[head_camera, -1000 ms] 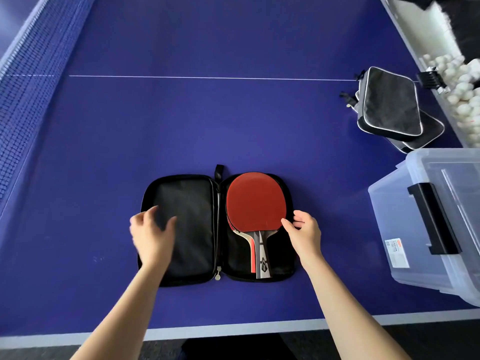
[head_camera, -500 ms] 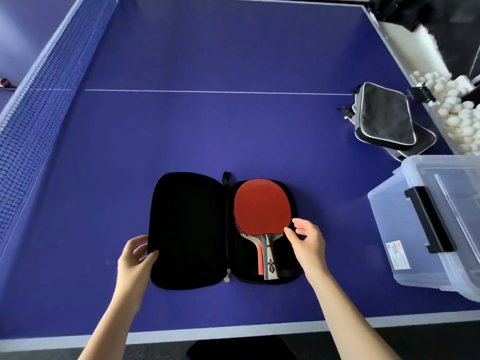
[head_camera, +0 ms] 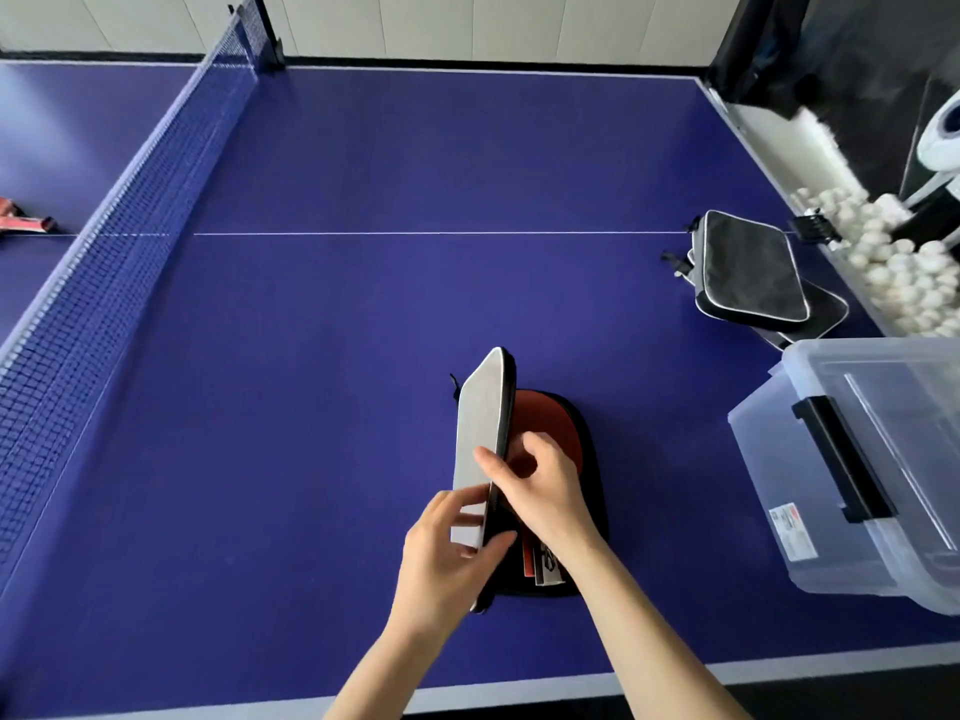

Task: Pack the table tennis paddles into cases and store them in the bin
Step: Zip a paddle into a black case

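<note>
Far left, past the net [head_camera: 104, 241], a red paddle [head_camera: 21, 220] lay on the other half of the table [head_camera: 363, 148], partly cut off by the frame edge.

Centre near: the open case [head_camera: 480, 444] sat on the table with its left flap stood up almost vertical, grey outer face to the left. Left hand [head_camera: 447, 558] gripped the flap's near edge, thumb on the inner side, fingers curled round the grey face. Right hand [head_camera: 540, 491] sat just right of the flap over the right half of the case, fingers bent; its thumb touched the flap's edge, and whether the other fingers held anything I couldn't tell. The task paddle [head_camera: 550, 423], red rubber up, lay inside the case's right half, head toward the far side, handle toward the near edge and partly hidden under the right hand. More than one handle seemed to be stacked there, count unclear.

Right, mid-table: two closed black cases [head_camera: 748, 272] with light piping, stacked, the upper one offset over the lower, near the table's right edge.

Right near: the clear plastic bin [head_camera: 831, 485] with a black latch, lid on, overhanging the table's right side.

Far right, off the table: a tray of white balls [head_camera: 893, 272].
</note>
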Demonstrator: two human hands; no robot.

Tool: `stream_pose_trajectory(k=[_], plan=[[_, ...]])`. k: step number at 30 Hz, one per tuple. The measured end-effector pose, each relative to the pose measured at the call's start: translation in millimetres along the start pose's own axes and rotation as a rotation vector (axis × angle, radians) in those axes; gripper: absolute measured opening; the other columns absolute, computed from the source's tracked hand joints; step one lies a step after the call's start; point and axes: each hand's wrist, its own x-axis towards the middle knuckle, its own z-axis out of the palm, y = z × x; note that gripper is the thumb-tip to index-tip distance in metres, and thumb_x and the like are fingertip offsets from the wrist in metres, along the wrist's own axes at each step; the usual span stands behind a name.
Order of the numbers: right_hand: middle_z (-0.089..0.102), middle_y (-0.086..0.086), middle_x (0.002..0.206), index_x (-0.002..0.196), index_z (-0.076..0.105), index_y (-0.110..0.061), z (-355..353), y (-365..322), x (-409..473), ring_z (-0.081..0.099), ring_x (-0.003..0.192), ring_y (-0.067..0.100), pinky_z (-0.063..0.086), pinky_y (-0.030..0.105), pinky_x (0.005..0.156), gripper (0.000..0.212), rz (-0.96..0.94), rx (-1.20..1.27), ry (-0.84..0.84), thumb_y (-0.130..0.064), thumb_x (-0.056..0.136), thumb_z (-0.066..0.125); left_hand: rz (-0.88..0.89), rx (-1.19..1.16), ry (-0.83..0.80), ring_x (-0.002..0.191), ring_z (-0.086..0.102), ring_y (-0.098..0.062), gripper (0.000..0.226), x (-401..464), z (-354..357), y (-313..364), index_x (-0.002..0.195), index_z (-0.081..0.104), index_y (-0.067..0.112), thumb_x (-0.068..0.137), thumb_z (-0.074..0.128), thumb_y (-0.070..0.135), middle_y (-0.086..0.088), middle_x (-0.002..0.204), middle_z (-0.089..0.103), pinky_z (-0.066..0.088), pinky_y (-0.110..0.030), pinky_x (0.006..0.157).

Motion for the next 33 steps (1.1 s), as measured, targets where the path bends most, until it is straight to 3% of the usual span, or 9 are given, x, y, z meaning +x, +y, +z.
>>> stream_pose_trajectory(k=[3, 6, 9, 11, 15, 19, 23, 26, 33], plan=[[0.056, 0.006, 0.086, 0.075, 0.052, -0.003, -11.4, 7.6, 7.1, 0.054, 0.078, 0.019, 0.038, 0.024, 0.066, 0.034, 0.007, -0.078, -0.031, -0.031, 0.08, 0.07, -0.033, -0.008, -0.073, 0.096, 0.063, 0.0, 0.041, 1.5, -1.1, -5.2, 0.108, 0.065, 0.039, 0.074, 0.082, 0.025, 0.024, 0.105, 0.065, 0.055, -0.02, 0.072], [0.056, 0.006, 0.093, 0.084, 0.056, 0.002, -33.8, 24.8, 21.5, 0.056, 0.084, 0.022, 0.039, 0.03, 0.069, 0.031, 0.075, -0.054, 0.026, -0.026, 0.08, 0.068, -0.115, -0.04, -0.013, 0.095, 0.066, -0.008, 0.029, 8.1, -6.4, -13.6, 0.107, 0.066, 0.035, 0.08, 0.076, 0.03, 0.016, 0.106, 0.067, 0.048, -0.011, 0.067], [0.052, 0.001, 0.093, 0.087, 0.058, 0.0, -54.4, 51.1, 33.5, 0.05, 0.081, 0.019, 0.036, 0.029, 0.07, 0.028, 0.179, -0.044, 0.097, -0.025, 0.081, 0.068, -0.179, 0.034, 0.086, 0.105, 0.062, -0.01, 0.023, 23.6, -11.5, -27.9, 0.111, 0.065, 0.025, 0.088, 0.068, 0.025, 0.012, 0.114, 0.062, 0.049, -0.015, 0.073], [0.048, -0.002, 0.085, 0.084, 0.057, -0.005, -62.3, 70.3, 38.9, 0.045, 0.076, 0.016, 0.036, 0.028, 0.065, 0.021, 0.247, -0.02, 0.112, -0.023, 0.083, 0.068, -0.267, 0.058, 0.091, 0.107, 0.059, -0.011, 0.029, 37.4, -11.3, -35.1, 0.118, 0.062, 0.022, 0.09, 0.066, 0.029, 0.007, 0.119, 0.061, 0.049, -0.026, 0.08], [0.05, -0.007, 0.075, 0.084, 0.054, -0.012, -64.9, 102.7, 47.0, 0.046, 0.065, 0.008, 0.038, 0.022, 0.057, 0.016, 0.38, 0.001, 0.103, -0.024, 0.087, 0.064, -0.414, 0.056, 0.054, 0.1, 0.059, -0.014, 0.047, 68.1, 0.6, -45.6, 0.132, 0.053, 0.018, 0.09, 0.065, 0.036, 0.001, 0.129, 0.057, 0.048, -0.026, 0.071], [0.054, -0.001, 0.084, 0.092, 0.055, -0.01, -59.8, 124.9, 53.5, 0.048, 0.068, 0.012, 0.037, 0.024, 0.054, 0.014, 0.477, -0.021, 0.101, -0.023, 0.091, 0.058, -0.529, 0.021, 0.021, 0.119, 0.053, -0.024, 0.061, 94.9, 19.4, -59.6, 0.14, 0.043, 0.015, 0.089, 0.066, 0.038, -0.003, 0.139, 0.047, 0.046, -0.042, 0.1], [0.053, 0.0, 0.091, 0.099, 0.053, -0.012, -59.5, 136.9, 57.4, 0.046, 0.066, 0.007, 0.036, 0.024, 0.052, 0.012, 0.529, -0.054, 0.111, -0.023, 0.094, 0.054, -0.625, -0.014, 0.013, 0.109, 0.051, -0.019, 0.07, 112.2, 35.5, -67.6, 0.143, 0.038, 0.015, 0.086, 0.067, 0.043, -0.005, 0.137, 0.05, 0.048, -0.039, 0.091], [0.051, -0.003, 0.093, 0.107, 0.052, -0.016, -57.4, 142.5, 59.6, 0.047, 0.07, 0.006, 0.037, 0.022, 0.054, 0.015, 0.556, -0.036, 0.1, -0.023, 0.094, 0.053, -0.658, 0.002, 0.043, 0.112, 0.054, -0.023, 0.072, 120.9, 44.2, -74.7, 0.14, 0.041, 0.014, 0.082, 0.072, 0.043, -0.006, 0.134, 0.05, 0.048, -0.044, 0.098], [0.054, 0.01, 0.126, 0.134, 0.048, -0.017, -50.4, 151.6, 62.7, 0.051, 0.091, 0.018, 0.039, 0.027, 0.078, 0.036, 0.563, -0.018, 0.03, -0.022, 0.099, 0.045, -0.671, 0.039, 0.079, 0.105, 0.062, -0.025, 0.072, 128.4, 51.6, -81.5, 0.124, 0.052, 0.012, 0.067, 0.085, 0.043, -0.004, 0.117, 0.062, 0.053, -0.042, 0.091]])
